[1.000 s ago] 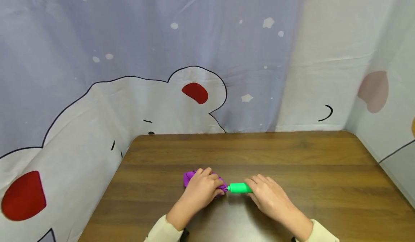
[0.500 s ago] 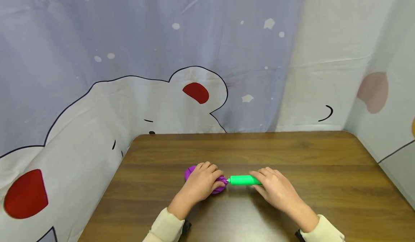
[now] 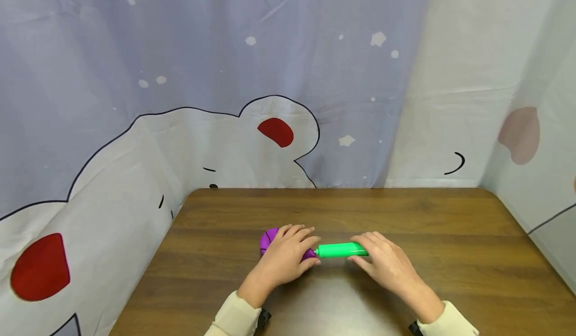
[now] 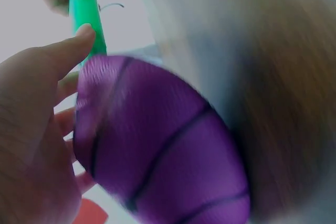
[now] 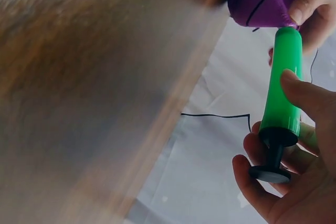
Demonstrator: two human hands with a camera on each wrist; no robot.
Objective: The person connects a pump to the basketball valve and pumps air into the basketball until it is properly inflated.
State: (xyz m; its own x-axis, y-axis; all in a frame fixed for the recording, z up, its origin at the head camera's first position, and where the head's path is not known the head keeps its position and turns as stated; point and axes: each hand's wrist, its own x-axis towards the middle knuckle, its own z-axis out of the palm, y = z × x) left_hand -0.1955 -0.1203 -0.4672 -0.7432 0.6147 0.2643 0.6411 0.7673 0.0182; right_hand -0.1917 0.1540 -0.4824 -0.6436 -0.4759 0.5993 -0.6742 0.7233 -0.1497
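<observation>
My left hand point(image 3: 288, 253) holds a purple ball point(image 4: 163, 140) marked with thin black lines. The ball looks only partly round, and in the head view that hand covers much of it. A green hand pump point(image 3: 339, 250) joins the ball's right end at its narrow tip. My left thumb point(image 4: 79, 45) lies beside that joint. My right hand point(image 3: 384, 261) grips the pump's barrel from the right, thumb on one side and fingers on the other. In the right wrist view the black plunger handle point(image 5: 270, 174) sits close behind the barrel, near my right fingers.
Under the hands is a brown wooden table point(image 3: 216, 276). A printed curtain point(image 3: 202, 36) hangs behind the table's back edge and along its sides.
The ball has become rounder and less creased. The pump and my right hand have shifted slightly to the right and away from me. My left fingers are spread wider over the ball.
</observation>
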